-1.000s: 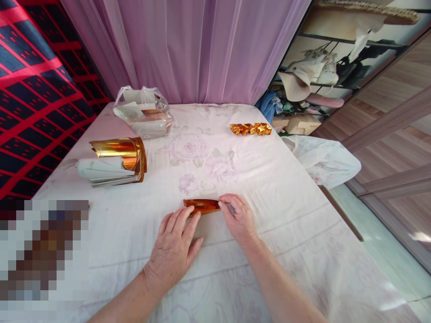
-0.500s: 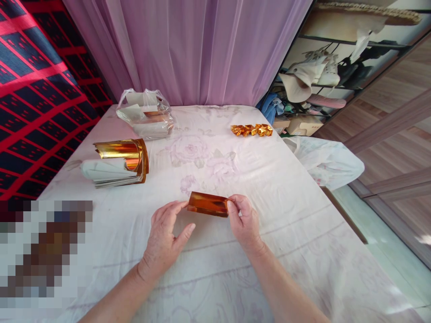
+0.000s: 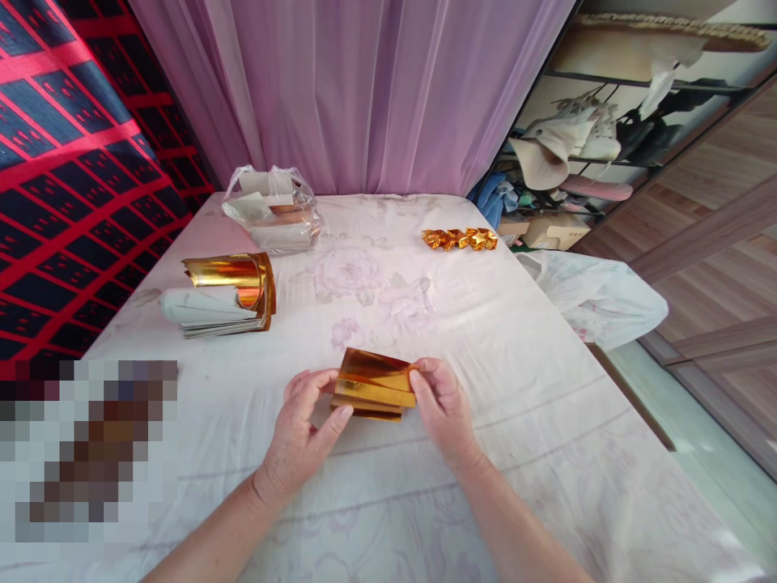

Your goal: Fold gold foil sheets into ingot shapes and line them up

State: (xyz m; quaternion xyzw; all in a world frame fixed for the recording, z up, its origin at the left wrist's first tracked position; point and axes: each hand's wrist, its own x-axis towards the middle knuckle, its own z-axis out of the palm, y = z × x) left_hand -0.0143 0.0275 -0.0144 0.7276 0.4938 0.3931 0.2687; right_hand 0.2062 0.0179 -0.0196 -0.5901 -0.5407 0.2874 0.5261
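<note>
A piece of gold foil paper, folded lengthwise into panels, is held low over the middle of the table. My right hand pinches its right end between thumb and fingers. At the left end, my left hand has its fingers behind the foil and its thumb on the lower panel. Farther left stands a curled stack of gold foil sheets with pale paper backs. Several crumpled-looking folded gold foil pieces lie in a row at the back right.
A clear plastic bag of paper and foil sits at the back left of the cloth-covered table. Behind it hangs a purple curtain. A shelf with shoes and a white bag are at the right.
The foil paper has opened out from a narrow strip into wider panels, showing brighter gold. My left thumb now meets its lower panel. The whole view has shifted slightly.
</note>
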